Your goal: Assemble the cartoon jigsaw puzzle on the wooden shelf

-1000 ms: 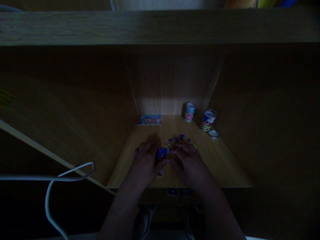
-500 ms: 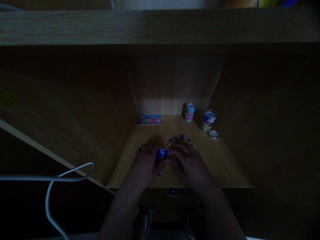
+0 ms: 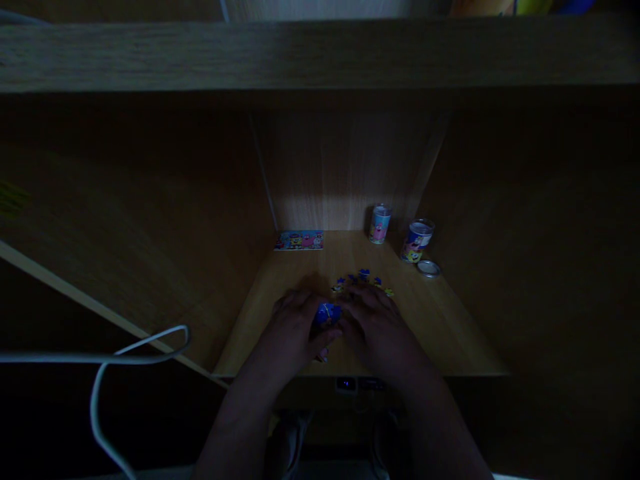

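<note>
A joined patch of blue jigsaw puzzle [image 3: 327, 313] lies on the wooden surface between my two hands. My left hand [image 3: 295, 327] curls around its left side, with the thumb along the near edge. Against its right edge, my right hand [image 3: 373, 320] has its fingertips pressed together; whether a separate piece is in them is hidden. Several loose jigsaw pieces [image 3: 364, 274], blue and yellow, are scattered just beyond my right hand. Under my left thumb a pinkish part of the puzzle [image 3: 323, 355] peeks out.
A colourful picture strip [image 3: 300, 240] lies at the back left. Two cartoon-printed cans, a light blue one [image 3: 380, 225] and a dark blue one [image 3: 417, 241], stand at the back right beside a round lid [image 3: 429, 269]. A shelf board [image 3: 320, 57] spans overhead; a white cable [image 3: 100, 400] hangs left.
The blue puzzle patch has shifted slightly toward me and to the right, with my hands still around it. The loose pieces, cans and strip stay put.
</note>
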Available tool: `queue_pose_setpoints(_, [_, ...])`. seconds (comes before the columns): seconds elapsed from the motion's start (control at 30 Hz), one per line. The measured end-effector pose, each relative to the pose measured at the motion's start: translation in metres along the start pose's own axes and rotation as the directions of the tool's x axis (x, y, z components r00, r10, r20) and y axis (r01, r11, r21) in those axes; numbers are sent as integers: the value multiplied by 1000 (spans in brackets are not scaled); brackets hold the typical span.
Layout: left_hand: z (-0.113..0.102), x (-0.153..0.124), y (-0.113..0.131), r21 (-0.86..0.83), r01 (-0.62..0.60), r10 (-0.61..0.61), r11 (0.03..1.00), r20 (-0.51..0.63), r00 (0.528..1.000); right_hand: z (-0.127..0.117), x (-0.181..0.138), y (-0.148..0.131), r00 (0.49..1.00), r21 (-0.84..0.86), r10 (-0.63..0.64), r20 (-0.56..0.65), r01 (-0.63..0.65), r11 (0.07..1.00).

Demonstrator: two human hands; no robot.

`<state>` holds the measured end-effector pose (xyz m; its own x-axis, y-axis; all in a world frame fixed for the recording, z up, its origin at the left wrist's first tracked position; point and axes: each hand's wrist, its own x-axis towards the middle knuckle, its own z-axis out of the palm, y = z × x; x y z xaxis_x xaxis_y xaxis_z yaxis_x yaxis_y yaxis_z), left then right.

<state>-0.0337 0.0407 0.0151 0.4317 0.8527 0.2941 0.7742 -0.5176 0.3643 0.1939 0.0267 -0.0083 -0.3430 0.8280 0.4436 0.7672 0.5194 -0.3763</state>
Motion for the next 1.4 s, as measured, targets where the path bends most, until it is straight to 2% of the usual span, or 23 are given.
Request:
queue_pose_setpoints(0.37, [-5, -2, 4, -43, -79, 83, 996, 88, 993, -5, 1, -3, 1000, 69, 20, 9, -21, 997])
queue_pose_setpoints(0.8, [-4, -3, 0, -110, -132, 141, 985, 81, 987, 2, -1, 2, 999, 96, 42, -4, -41, 995])
queue_pose_setpoints(0.97, [-2, -3, -1, -112, -119, 129, 986, 85, 988, 0, 0, 4, 999, 164, 27, -37, -21, 986])
queue_pose_setpoints(1.17, [-1, -3, -2, -109, -112, 121, 988, 82, 989, -5, 5, 3, 1000, 205, 27, 14, -29, 978])
queue_pose_setpoints(1.4, [-1, -1, 1, -90, -78, 85, 993, 85, 993, -6, 6, 0, 998, 302, 59, 1, -56, 952])
